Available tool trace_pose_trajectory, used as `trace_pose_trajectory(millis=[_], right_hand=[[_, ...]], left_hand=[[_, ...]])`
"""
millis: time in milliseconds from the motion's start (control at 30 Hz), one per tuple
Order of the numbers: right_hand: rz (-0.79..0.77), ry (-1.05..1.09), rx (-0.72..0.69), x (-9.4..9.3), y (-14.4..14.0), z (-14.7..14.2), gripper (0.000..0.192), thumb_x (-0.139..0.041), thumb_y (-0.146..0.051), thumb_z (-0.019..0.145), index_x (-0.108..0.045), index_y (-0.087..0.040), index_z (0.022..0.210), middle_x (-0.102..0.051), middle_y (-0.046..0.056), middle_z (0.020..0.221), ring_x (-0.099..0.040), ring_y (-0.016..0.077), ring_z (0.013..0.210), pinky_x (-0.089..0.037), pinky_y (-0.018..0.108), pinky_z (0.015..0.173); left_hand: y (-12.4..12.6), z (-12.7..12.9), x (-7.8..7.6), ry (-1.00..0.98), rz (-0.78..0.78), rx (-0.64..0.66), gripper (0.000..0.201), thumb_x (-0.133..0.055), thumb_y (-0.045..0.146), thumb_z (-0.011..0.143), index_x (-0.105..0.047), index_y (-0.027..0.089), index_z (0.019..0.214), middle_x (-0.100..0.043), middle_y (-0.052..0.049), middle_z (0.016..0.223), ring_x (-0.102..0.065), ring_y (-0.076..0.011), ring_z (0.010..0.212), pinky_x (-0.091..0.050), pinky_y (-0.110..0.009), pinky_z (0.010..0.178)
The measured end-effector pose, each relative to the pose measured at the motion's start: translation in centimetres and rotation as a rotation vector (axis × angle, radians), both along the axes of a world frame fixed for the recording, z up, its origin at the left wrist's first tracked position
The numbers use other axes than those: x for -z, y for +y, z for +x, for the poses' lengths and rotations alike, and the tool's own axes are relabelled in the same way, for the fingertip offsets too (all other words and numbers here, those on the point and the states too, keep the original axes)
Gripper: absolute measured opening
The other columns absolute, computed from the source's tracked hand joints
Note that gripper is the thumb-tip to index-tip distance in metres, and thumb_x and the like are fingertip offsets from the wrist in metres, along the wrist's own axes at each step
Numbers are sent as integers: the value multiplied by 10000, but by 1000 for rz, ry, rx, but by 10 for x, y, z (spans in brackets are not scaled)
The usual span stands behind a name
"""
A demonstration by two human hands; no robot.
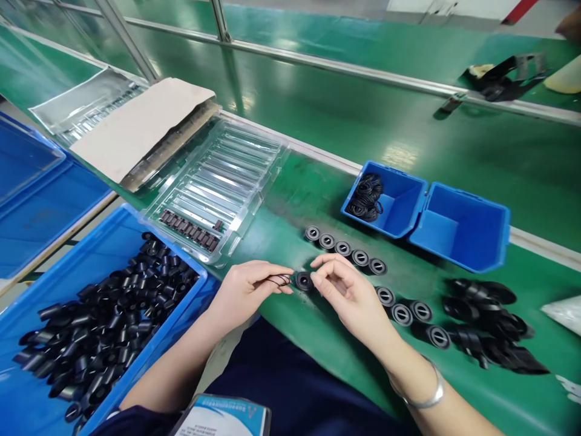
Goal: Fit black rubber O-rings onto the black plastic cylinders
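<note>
My left hand [247, 287] pinches several thin black rubber rings [280, 280] between thumb and fingers. Just right of these rings, a short black cylinder [303, 281] with a round hole in its top stands on the green table. My right hand [342, 284] has its fingers curled, with the thumb and fingertips at the cylinder's right edge. Beyond my hands runs a row of black cylinders [342, 249] with slotted tops. More slotted cylinders [402, 315] stand or lie to the right, partly behind my right hand.
A blue bin [394, 212] at the back holds black rings, beside another blue bin [463, 227]. Black parts [490, 321] lie in a pile at right. To the left are a clear tray [227, 175], cardboard [149, 124] and a large blue crate [111, 242] of black cylinders.
</note>
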State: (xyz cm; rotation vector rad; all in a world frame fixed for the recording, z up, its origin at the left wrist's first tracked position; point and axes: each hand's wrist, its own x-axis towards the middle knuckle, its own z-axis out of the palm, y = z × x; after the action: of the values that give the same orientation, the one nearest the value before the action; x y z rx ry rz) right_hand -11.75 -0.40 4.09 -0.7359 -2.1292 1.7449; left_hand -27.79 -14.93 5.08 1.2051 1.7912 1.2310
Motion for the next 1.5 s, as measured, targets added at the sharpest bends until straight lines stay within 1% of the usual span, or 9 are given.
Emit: trace_pose_trajectory(millis=[267,400,633,767,900,1133,1267,1367,1500], right_hand=[[17,-118,-16,11,1,-1,230,-583,-337,888,-550,-193,713,-563,70,1026,-568,184,887,-446,313,742],[-89,-94,-27,8,1,-1,244,-583,-352,885,-540,-193,704,-560,74,1021,-566,194,942,-452,306,754],[-78,-112,-11,12,2,-2,249,-593,-346,875,-535,-190,691,-566,75,1014,-566,198,948,-448,310,758],[-47,-110,-9,14,3,-2,256,-591,-348,880,-536,-189,687,-577,71,988,-570,189,904,-452,318,760],[-38,-107,-9,15,3,-1,253,-590,-343,888,-538,-186,696,-592,63,962,-570,168,839,-465,311,731],[-360,-44,-33,15,2,-1,238,-591,-399,901,-542,-176,834,-607,79,1062,-598,106,647,-524,281,574],[-575,-46,-49,11,4,-4,290,-625,-428,876,-525,-188,1002,-622,35,864,-666,151,643,-525,246,471],[-705,-122,-73,6,8,-8,346,-696,-438,815,-512,-184,962,-604,-14,713,-658,142,551,-494,203,401],[-709,-227,-89,4,14,-13,346,-735,-427,776,-523,-175,882,-578,-51,545,-602,111,425,-468,176,372]], left_hand=[[-11,-7,16,354,144,24,244,-539,88,919,-683,176,1095,-732,-47,949,-675,-134,897,-543,-245,818],[-14,-3,24,526,259,68,269,-519,53,908,-652,130,1127,-707,-105,1063,-666,-157,978,-547,-269,874],[-17,1,32,639,333,119,301,-517,22,883,-629,113,1147,-696,-139,1111,-651,-200,1077,-559,-342,929],[-20,5,40,720,376,237,312,-544,54,892,-601,110,1193,-662,-144,1216,-541,-244,1263,-491,-450,1049],[-18,8,40,829,374,361,305,-520,64,919,-584,89,1216,-620,-146,1297,-469,-247,1334,-444,-464,1101],[-12,6,33,921,376,408,276,-480,51,933,-600,62,1181,-628,-160,1281,-473,-258,1329,-442,-454,1100],[-13,5,35,941,386,455,265,-465,45,933,-615,56,1151,-623,-160,1288,-464,-266,1336,-420,-464,1112],[-12,6,34,921,392,481,272,-451,56,942,-614,61,1159,-624,-154,1289,-472,-251,1332,-391,-454,1129],[-9,9,32,889,390,473,266,-494,59,931,-606,64,1171,-653,-136,1253,-517,-220,1294,-361,-419,1148]])
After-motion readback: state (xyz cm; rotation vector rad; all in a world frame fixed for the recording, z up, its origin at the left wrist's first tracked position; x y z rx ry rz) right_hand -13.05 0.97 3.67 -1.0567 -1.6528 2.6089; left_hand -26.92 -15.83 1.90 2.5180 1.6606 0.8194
